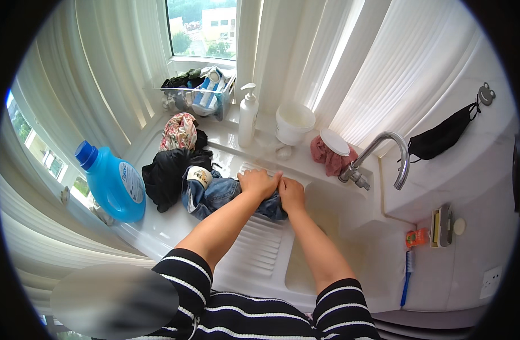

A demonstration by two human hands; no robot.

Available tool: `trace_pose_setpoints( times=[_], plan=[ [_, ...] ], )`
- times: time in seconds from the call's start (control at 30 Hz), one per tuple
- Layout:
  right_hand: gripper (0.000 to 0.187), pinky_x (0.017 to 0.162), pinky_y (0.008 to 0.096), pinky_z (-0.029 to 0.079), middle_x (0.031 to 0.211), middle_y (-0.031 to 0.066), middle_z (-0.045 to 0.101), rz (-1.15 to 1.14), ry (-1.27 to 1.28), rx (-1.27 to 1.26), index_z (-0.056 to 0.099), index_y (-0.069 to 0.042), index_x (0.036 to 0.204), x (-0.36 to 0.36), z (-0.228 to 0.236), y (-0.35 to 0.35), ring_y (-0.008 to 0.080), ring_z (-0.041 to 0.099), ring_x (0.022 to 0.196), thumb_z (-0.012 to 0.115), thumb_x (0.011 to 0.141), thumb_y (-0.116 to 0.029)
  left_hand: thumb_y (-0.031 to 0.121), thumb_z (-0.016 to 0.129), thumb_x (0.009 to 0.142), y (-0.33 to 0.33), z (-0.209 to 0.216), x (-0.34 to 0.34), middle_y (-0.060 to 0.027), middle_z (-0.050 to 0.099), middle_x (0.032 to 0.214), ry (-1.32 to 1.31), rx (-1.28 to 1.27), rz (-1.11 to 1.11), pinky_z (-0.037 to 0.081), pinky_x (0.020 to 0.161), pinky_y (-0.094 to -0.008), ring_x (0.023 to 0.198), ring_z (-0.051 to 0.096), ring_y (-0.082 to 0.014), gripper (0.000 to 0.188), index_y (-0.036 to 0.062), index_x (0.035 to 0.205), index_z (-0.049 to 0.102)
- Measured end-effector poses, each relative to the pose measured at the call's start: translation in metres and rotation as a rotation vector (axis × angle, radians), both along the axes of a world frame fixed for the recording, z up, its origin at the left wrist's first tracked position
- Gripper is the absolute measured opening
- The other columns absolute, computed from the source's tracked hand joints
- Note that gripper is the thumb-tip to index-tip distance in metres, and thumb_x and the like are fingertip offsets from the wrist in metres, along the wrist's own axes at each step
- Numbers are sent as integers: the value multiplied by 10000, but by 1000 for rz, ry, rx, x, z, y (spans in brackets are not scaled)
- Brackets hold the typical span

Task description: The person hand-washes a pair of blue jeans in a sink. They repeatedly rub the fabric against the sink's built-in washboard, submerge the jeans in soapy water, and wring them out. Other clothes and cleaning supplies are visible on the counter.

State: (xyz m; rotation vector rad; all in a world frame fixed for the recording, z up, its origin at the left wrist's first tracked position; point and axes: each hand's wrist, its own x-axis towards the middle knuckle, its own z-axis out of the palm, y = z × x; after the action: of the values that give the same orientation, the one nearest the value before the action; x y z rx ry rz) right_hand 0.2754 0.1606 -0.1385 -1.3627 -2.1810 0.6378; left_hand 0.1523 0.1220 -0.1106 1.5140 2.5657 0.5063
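A bunched blue denim garment (221,191) with a round pale patch lies across the top of the ribbed white washboard (253,249). My left hand (259,184) is closed on the garment's right part, fingers curled over the cloth. Right beside it, my right hand (292,194) grips the same end, near the edge of the sink basin (359,207). The two hands touch or nearly touch at the thumbs. Some fingertips are hidden behind the hands and cloth. Black cloth (168,175) lies against the garment's left side, with a floral cloth (179,131) beyond it.
A blue detergent bottle (115,184) stands at left. Behind are a clear bin (220,102), a white pump bottle (247,119) and a white tub (294,124). A pink cloth (327,158) lies by the curved faucet (404,161). Cloudy water fills the basin's bottom. A blue brush (408,277) hangs right.
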Motion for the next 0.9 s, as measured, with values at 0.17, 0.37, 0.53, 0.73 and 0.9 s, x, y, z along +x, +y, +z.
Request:
trace_pose_setpoints(
  times=[0.17, 0.37, 0.53, 0.73, 0.9],
  plan=[
    [543, 975, 498, 366, 1307, 172, 470, 326, 195, 333, 556, -115, 1203, 81, 5, -134, 369, 469, 1165, 732, 782, -407, 545, 663, 808, -149, 10, 2, -107, 625, 1125, 101, 536, -804, 390, 903, -448, 1017, 569, -305, 555, 79, 1109, 659],
    [333, 773, 488, 434, 1045, 133, 557, 245, 78, 422, 566, -118, 1066, 40, -8, -92, 351, 551, 927, 631, 841, -355, 432, 644, 825, -92, -6, -14, -120, 630, 848, -36, 501, -707, 438, 728, -430, 788, 589, -334, 364, 70, 859, 654],
    [249, 882, 509, 436, 1135, 171, 595, 41, -204, 375, 655, -78, 1010, 14, 1, 0, 378, 544, 1062, 518, 962, -280, 524, 557, 890, 8, -2, -6, -174, 690, 962, 8, 136, -99, 439, 866, -532, 911, 631, -369, 502, 50, 894, 723],
    [633, 1006, 508, 375, 1371, 203, 422, 485, 3, 284, 497, -117, 1323, 83, 24, -115, 405, 448, 1194, 701, 817, -439, 578, 663, 802, -144, 14, -7, -138, 623, 1082, 28, 518, -812, 415, 938, -476, 932, 598, -337, 611, 73, 1145, 635],
    [543, 859, 490, 413, 1203, 134, 503, 424, 37, 524, 534, -152, 1241, 79, -18, -125, 348, 509, 1035, 722, 781, -369, 435, 679, 801, -138, -7, -7, -98, 630, 907, -6, 633, -908, 446, 758, -415, 795, 591, -296, 381, 86, 955, 663]
  ],
)
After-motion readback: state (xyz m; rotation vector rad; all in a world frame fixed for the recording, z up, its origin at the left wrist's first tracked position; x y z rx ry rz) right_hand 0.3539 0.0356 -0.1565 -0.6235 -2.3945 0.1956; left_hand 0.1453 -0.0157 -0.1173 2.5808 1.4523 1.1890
